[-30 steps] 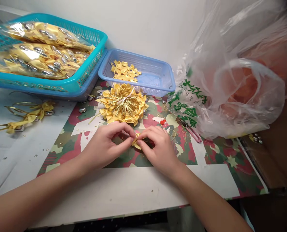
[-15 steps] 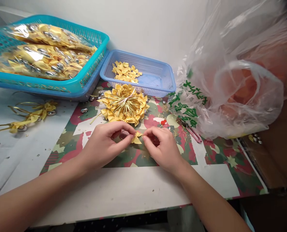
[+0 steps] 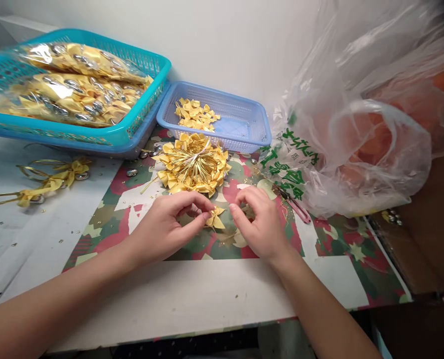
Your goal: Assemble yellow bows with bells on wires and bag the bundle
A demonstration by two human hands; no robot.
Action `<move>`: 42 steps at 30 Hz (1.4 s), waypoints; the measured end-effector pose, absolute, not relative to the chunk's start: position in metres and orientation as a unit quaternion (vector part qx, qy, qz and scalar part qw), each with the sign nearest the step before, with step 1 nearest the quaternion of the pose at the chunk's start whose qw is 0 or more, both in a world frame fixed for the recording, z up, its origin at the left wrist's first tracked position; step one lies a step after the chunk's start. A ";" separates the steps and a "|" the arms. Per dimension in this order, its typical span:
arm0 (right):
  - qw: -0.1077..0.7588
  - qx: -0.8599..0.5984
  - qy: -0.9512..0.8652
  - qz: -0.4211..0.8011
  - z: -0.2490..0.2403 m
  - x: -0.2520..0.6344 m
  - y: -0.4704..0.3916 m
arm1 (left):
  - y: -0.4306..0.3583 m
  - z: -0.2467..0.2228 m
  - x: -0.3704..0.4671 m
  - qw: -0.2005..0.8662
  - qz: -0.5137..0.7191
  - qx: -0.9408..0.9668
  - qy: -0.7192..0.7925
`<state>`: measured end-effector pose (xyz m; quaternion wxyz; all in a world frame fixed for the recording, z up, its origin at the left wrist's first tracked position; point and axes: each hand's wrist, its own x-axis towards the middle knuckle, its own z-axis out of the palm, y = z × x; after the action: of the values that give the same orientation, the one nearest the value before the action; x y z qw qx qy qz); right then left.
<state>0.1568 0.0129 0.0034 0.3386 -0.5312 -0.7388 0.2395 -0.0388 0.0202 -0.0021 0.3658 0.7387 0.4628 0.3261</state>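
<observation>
I pinch a small gold ribbon bow (image 3: 217,219) in my left hand (image 3: 169,222), above the patterned covering (image 3: 203,247) of the bench (image 3: 203,294)
My left hand grips the bow at its left side; my right hand (image 3: 261,224) curls to its right, apart from it, thumb and forefinger narrowly spaced, though I cannot tell whether they hold anything. Beyond my hands sits a round bundle of gold bows (image 3: 194,163), just in front of a blue basket (image 3: 222,140) containing loose bows (image 3: 196,114)
</observation>
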 end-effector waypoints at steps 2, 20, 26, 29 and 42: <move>0.372 -0.525 -0.737 0.206 0.005 0.156 0.011 | 0.020 -0.002 -0.039 0.359 0.328 0.745 0.457; 0.320 -0.558 -0.743 0.186 -0.015 0.131 -0.002 | 0.021 -0.009 -0.036 0.501 0.351 0.655 0.444; 0.293 -0.535 -0.756 0.238 -0.007 0.141 0.001 | 0.023 -0.011 -0.037 0.503 0.345 0.637 0.471; 0.280 -0.520 -0.764 0.260 -0.003 0.145 0.003 | 0.024 -0.011 -0.037 0.495 0.344 0.638 0.480; 0.265 -0.505 -0.785 0.244 -0.006 0.147 0.005 | 0.021 -0.007 -0.039 0.335 0.341 0.743 0.467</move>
<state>0.1469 0.0046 -0.0058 0.2647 -0.5045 -0.7849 0.2436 -0.0388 0.0209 -0.0070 0.3354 0.7434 0.4674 0.3411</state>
